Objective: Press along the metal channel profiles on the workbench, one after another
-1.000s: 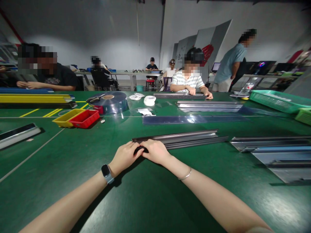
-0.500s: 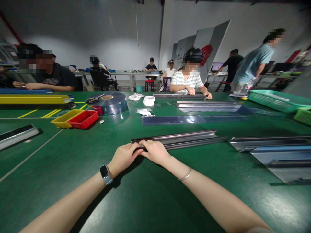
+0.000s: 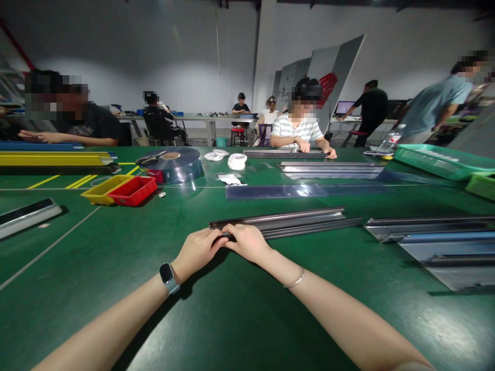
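A long dark channel-shaped strip (image 3: 301,221) lies lengthwise on the green table (image 3: 240,309), its left end under my fingers. My left hand (image 3: 199,250) closes round that end, thumb and fingers together. Right beside it, my right hand (image 3: 247,242) has its fingers bent over the strip's near edge, fingertips meeting those of the left. Whatever sits between the fingertips is too small and covered to make out. The strip's right part rests on the table untouched.
More metal strips (image 3: 444,252) lie at the right. Beyond mine are a clear plastic strip (image 3: 305,191), a large film roll (image 3: 176,165), a red bin (image 3: 133,190) and a yellow bin (image 3: 104,189). Across the table a co-worker (image 3: 297,129) handles another strip. A green basket (image 3: 444,162) stands far right.
Both my hands stay at the strip's left end, almost without motion. In the background, the person in the light blue shirt has moved to the right.
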### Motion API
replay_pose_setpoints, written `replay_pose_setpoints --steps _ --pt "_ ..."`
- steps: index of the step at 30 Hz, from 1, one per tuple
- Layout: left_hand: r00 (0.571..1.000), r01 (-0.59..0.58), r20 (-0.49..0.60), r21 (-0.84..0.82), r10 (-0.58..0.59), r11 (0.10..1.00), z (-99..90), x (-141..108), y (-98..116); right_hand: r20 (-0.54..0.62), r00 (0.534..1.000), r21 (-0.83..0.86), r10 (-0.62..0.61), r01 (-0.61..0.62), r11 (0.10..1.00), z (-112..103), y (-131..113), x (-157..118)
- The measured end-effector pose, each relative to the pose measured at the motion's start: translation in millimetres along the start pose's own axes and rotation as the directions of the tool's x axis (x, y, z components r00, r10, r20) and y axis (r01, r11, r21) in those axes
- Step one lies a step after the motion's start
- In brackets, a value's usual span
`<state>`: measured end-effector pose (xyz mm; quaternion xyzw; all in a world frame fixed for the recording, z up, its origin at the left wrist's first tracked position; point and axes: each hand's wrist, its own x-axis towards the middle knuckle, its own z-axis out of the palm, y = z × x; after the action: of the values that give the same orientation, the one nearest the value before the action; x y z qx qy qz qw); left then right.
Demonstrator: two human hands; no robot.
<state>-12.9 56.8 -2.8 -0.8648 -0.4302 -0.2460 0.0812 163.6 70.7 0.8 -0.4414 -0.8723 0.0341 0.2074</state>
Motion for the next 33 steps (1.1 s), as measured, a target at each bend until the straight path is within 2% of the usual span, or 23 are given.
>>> replay_pose_setpoints --steps 8,16,20,25,30,33 --pt "1.0 -0.011 0.019 -0.017 0.012 1.0 1.3 -0.8 -2.1 0.04 0.998 -0.021 0.039 -0.038 0.999 -3.5 -2.4 0.7" --pt "0.998 -0.003 0.057 -0.102 0.009 0.995 3.7 1.1 -0.9 0.03 0.997 -0.088 -0.066 0.069 0.994 -4.4 -3.8 0.0" --pt "0.996 -0.004 0.091 -0.082 0.012 0.997 4.3 1.8 0.5 0.048 0.997 -0.176 -0.053 0.06 0.983 -2.3 -5.2 1.5" --pt "0.997 -0.014 0.08 -0.074 0.02 0.997 5.0 2.4 0.8 0.078 0.997 -0.216 -0.007 0.023 0.976 -2.5 -6.0 5.0" --pt "0.996 -0.021 0.081 -0.069 0.026 0.997 4.5 2.6 1.3 0.09 0.994 -0.228 -0.054 0.073 0.971 -2.7 -4.9 6.3" --pt "0.997 -0.033 0.065 -0.069 0.037 0.997 3.9 3.0 2.2 0.079 0.996 -0.234 -0.047 0.064 0.97 -0.7 -5.4 5.1"
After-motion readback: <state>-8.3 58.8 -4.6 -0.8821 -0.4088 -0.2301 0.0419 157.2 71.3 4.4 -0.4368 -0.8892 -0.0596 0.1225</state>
